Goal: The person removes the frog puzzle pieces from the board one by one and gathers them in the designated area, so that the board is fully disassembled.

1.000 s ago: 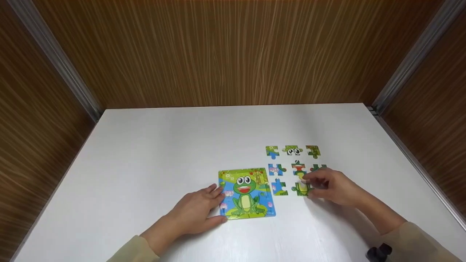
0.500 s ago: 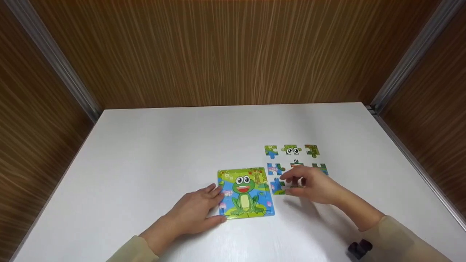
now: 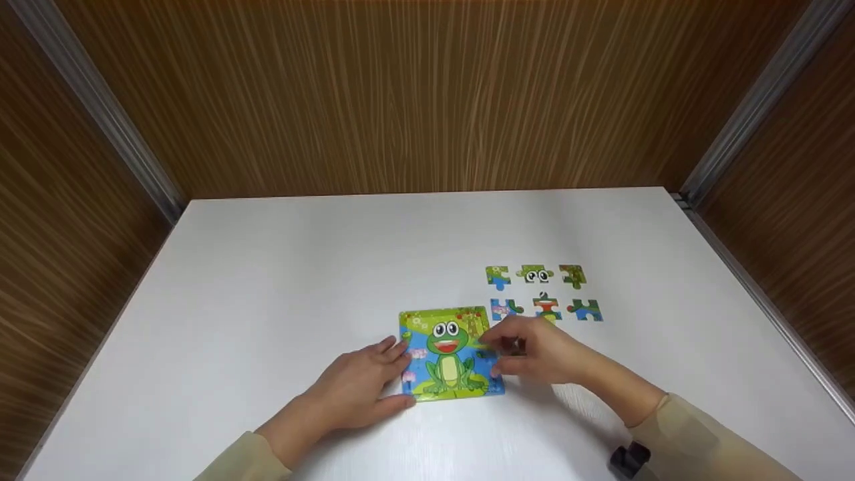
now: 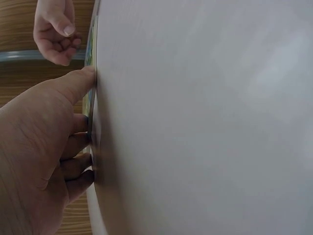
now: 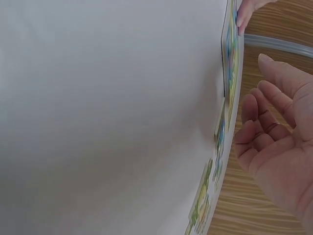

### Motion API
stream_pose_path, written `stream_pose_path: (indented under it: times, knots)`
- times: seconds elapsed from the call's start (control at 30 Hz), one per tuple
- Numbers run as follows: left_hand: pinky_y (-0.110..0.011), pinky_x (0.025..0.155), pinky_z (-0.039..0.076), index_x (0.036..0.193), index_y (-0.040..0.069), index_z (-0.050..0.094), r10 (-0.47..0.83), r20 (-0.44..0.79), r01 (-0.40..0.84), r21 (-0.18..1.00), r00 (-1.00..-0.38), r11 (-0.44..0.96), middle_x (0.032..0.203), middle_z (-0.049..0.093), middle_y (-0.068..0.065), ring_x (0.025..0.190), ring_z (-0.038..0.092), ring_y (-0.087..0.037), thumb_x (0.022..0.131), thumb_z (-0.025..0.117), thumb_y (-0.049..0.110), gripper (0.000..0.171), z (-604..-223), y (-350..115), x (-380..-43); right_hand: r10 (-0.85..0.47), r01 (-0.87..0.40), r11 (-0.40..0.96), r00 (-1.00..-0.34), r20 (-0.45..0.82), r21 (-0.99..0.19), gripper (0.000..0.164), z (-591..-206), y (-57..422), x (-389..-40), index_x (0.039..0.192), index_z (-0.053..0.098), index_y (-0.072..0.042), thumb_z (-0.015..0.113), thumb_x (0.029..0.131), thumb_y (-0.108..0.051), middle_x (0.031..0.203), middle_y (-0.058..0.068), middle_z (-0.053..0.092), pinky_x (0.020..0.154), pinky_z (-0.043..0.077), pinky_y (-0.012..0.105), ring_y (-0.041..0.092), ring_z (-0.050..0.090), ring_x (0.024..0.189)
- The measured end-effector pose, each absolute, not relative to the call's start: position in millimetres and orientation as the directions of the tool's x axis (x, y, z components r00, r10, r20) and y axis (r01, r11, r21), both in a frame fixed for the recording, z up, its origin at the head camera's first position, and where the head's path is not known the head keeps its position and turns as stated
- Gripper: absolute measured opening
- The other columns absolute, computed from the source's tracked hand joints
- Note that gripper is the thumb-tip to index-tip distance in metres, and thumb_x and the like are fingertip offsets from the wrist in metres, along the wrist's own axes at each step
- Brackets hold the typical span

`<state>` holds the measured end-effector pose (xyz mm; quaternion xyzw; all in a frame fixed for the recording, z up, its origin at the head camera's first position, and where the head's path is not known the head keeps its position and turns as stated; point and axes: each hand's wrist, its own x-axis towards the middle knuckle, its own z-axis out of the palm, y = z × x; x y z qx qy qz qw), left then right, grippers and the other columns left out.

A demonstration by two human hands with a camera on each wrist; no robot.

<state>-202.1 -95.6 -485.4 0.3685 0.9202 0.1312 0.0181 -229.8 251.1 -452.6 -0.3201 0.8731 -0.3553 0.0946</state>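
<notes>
A square frog picture puzzle (image 3: 450, 371) lies flat on the white table in the head view. My left hand (image 3: 361, 387) rests along its left edge, thumb at the near corner and fingertips on the rim. Over the puzzle's right edge hovers my right hand (image 3: 544, 351), fingers loosely bent and apart from the thumb. The right wrist view shows nothing between those fingers (image 5: 266, 129). Behind this hand lie loose jigsaw pieces in two rows, among them a frog-eyes piece (image 3: 536, 274) and a red-mouth piece (image 3: 546, 308). The hand hides the area of the nearer pieces.
The white table (image 3: 300, 267) is bounded by a wood-grain back panel (image 3: 427, 100) and side panels with metal corner strips. A lilac-flower piece (image 3: 504, 309) lies just beyond the puzzle's far right corner. A small black object (image 3: 629, 459) sits at the right cuff.
My right hand has moved left from over the near row of loose pieces to the puzzle's right edge. The left hand has stayed on the puzzle.
</notes>
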Motion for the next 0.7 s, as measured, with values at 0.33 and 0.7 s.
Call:
stream_pose_path:
  times: [0.33,0.7]
  knots:
    - [-0.049,0.115,0.046,0.149,0.004,0.061,0.683,0.062,0.673,0.252,-0.728,0.695,0.159,0.051,-0.013,0.148,0.047,-0.033,0.102,0.061,0.055,0.070,-485.0,-95.2,-202.0,-0.643,-0.492,0.547,-0.765,0.036,-0.678,0.034,-458.7,241.1,-228.0,0.123,0.077,-0.010,0.086,0.090,-0.014,0.112,0.001,0.071,0.084,0.056,0.033,0.021,0.062,0.095]
    - [-0.049,0.115,0.046,0.149,0.004,0.061,0.684,0.054,0.673,0.254,-0.727,0.695,0.159,0.051,-0.013,0.149,0.047,-0.033,0.102,0.060,0.056,0.070,-484.4,-95.3,-202.2,-0.646,-0.511,0.565,-0.762,0.038,-0.648,0.039,-461.7,240.2,-226.5,0.125,0.077,-0.014,0.088,0.087,-0.014,0.116,0.000,0.067,0.082,0.053,0.029,0.020,0.059,0.096]
